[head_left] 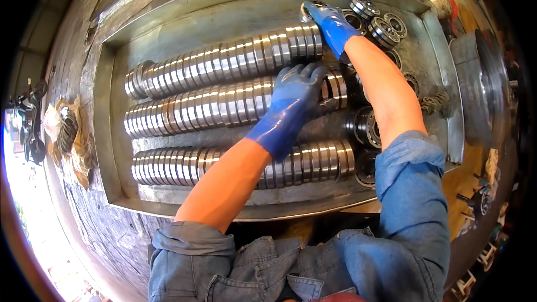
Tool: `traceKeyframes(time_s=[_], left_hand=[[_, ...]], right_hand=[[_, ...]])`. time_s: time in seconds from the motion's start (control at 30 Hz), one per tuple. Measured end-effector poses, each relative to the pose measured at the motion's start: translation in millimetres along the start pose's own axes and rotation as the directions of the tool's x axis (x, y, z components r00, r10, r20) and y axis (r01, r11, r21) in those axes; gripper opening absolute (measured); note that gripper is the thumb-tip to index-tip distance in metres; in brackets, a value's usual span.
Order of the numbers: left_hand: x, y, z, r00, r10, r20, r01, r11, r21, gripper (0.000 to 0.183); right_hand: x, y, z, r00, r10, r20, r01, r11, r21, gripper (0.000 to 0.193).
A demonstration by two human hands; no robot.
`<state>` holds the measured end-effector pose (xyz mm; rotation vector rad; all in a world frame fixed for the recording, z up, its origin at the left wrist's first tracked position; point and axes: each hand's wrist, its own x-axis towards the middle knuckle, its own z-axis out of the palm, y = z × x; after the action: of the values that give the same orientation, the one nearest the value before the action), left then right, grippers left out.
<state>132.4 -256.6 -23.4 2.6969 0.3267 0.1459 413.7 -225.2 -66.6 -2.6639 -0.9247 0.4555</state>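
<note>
My left hand (pixel 297 85), in a blue rubber glove, lies across the middle row of steel bearings (pixel 210 106) near its right end. Its thumb is spread from the fingers, and the palm hides part of the row. My right hand (pixel 330 21), gloved alike, reaches to the far side of the tray. Its fingers are closed at the edge of a bearing (pixel 305 11), which they partly cover. The far row of bearings (pixel 224 59) ends just below that hand. A near row of bearings (pixel 313 163) runs partly behind my left forearm.
A shallow metal tray (pixel 103 128) holds the rows. Several loose bearings (pixel 384 32) lie at its right side, some behind my right arm. A coiled rope-like bundle (pixel 436 102) sits by the right wall. Outside on the left, opened brown paper (pixel 78 159) holds more rings.
</note>
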Motion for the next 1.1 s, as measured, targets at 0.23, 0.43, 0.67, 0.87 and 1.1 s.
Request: traceKeyframes(time_s=[0.23,0.43,0.67,0.87,1.1], left_hand=[[2.2,8.0,1.3,0.999,0.015,-0.037,-0.016,0.999,-0.044,0.082],[-7.1,-1.2,-0.1,1.000,-0.024,-0.010,0.023,1.000,-0.017,0.079],[0.9,1.8,7.8,0.999,-0.009,-0.035,0.009,1.000,-0.006,0.071],[0.2,10.9,-5.5,1.000,0.029,-0.001,-0.029,1.000,-0.012,0.078],[1.8,10.3,5.7,1.000,0.006,0.005,-0.006,0.998,0.057,0.079]], right_hand=[[14.5,38.0,-9.1,0.959,-0.278,-0.054,0.271,0.956,-0.113,0.064],[-81.8,32.5,-57.8,0.972,-0.226,0.069,0.172,0.876,0.450,0.059],[-102.7,60.3,-29.6,0.942,-0.327,0.074,0.195,0.714,0.673,0.044],[-120.9,44.6,-74.7,0.967,-0.240,-0.086,0.254,0.933,0.254,0.039],[-207.7,50.9,-85.5,0.982,-0.152,-0.109,0.088,0.890,-0.447,0.061]])
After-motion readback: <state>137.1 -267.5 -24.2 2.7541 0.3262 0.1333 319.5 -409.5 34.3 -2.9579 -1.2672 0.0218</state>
